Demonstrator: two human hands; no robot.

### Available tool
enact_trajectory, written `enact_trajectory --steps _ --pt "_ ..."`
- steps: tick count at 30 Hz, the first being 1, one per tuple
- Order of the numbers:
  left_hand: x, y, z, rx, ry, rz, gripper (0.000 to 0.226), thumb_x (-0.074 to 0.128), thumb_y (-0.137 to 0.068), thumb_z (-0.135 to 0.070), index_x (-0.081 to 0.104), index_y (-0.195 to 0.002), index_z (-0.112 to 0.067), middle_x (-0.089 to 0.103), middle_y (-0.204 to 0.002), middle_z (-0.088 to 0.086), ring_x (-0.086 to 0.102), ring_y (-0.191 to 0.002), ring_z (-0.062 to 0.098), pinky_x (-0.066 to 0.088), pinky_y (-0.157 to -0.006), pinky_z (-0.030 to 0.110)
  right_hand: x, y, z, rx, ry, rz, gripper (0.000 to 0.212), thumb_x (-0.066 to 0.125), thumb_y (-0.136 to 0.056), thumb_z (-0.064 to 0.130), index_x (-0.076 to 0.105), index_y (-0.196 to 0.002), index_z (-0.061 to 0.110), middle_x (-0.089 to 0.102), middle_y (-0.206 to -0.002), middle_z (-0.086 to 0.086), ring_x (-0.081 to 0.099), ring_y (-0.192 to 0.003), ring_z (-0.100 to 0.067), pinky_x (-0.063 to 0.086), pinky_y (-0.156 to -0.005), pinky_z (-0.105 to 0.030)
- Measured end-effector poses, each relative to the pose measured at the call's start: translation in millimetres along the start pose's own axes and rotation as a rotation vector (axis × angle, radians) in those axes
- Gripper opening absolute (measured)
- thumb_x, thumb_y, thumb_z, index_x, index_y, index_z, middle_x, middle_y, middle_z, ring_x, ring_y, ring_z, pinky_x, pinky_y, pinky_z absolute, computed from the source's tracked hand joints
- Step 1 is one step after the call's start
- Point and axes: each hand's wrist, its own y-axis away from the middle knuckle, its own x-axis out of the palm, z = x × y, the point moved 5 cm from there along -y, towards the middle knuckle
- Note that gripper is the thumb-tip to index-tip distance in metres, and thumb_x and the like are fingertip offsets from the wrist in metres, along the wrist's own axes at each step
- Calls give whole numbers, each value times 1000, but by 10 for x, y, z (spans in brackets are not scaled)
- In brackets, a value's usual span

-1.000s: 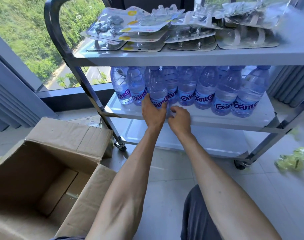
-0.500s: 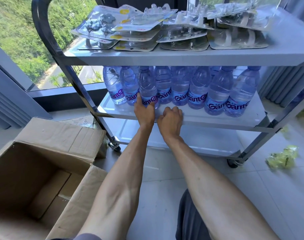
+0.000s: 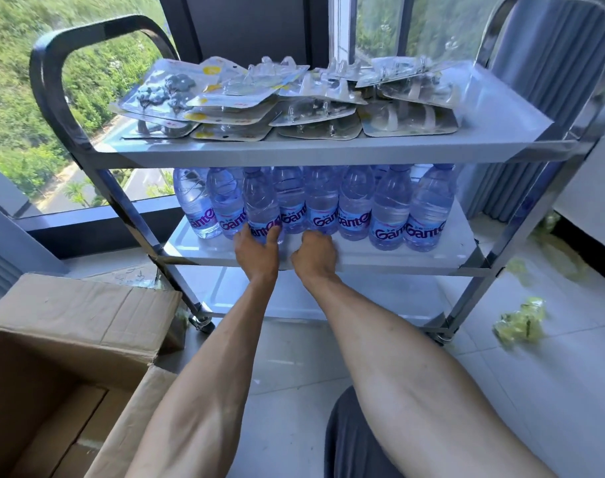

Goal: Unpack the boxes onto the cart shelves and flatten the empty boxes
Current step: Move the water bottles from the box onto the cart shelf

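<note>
Two hands reach the cart's middle shelf (image 3: 380,260): left hand (image 3: 258,251) grips a clear blue-tinted water bottle (image 3: 261,205); right hand (image 3: 315,257), just beside, is curled, holding nothing. Beyond the grip stands the bottle row (image 3: 356,205), labelled "Ganten". Above lie blister packs (image 3: 294,101).

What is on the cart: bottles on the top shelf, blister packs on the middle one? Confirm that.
Not right. The head view shows the water bottles on the middle shelf and the blister packs on the top shelf.
</note>
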Motion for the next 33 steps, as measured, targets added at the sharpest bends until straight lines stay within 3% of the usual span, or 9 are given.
enact_trajectory --steps 4,9,12,17,19,23,33 --pt "-16 54 57 31 -27 52 47 79 -79 -26 56 -115 -7 65 -111 10 61 -103 29 50 -88 41 -26 -51 -57 10 118 19 34 62 -92 17 60 -123 4 44 -139 -15 44 -125 -32 41 -100 -33" --pt "-7 36 100 108 -167 116 47 74 -85 -21 51 -122 -4 61 -122 14 57 -111 34 47 -92 44 85 20 -99 -187 353 10 25 51 -96 13 64 -116 6 54 -130 -18 39 -126 -32 34 -105 -36" --pt "3 68 86 98 -155 109 46 73 -85 -17 50 -123 -3 60 -122 15 56 -110 34 46 -93 44 101 30 -24 -172 393 49 31 49 -95 8 57 -125 2 43 -140 -23 34 -132 -36 34 -109 -41" --pt "-42 118 93 73 -108 53 35 73 -84 -13 55 -112 -1 59 -113 16 56 -106 32 41 -88 29 126 16 60 -119 391 87 37 44 -97 5 50 -133 4 36 -143 -19 33 -131 -36 40 -104 -46" --pt "-70 147 88 79 -105 43 33 73 -84 -16 57 -108 -2 61 -110 14 56 -103 30 41 -85 27 120 10 33 -116 400 77 36 43 -97 6 51 -132 6 37 -142 -17 34 -131 -35 40 -103 -46" --pt "-72 81 40 11 -113 33 36 75 -83 -29 61 -106 -5 66 -105 12 60 -99 31 49 -85 41 121 18 7 -119 410 59 34 46 -96 8 53 -129 9 39 -140 -15 35 -130 -34 41 -99 -47" --pt "-34 50 50 -29 -255 -2 31 66 -92 -30 63 -116 -12 65 -114 10 60 -105 32 47 -85 38 115 20 -18 -108 431 90 35 47 -97 10 53 -131 10 37 -144 -15 33 -133 -34 43 -98 -47"
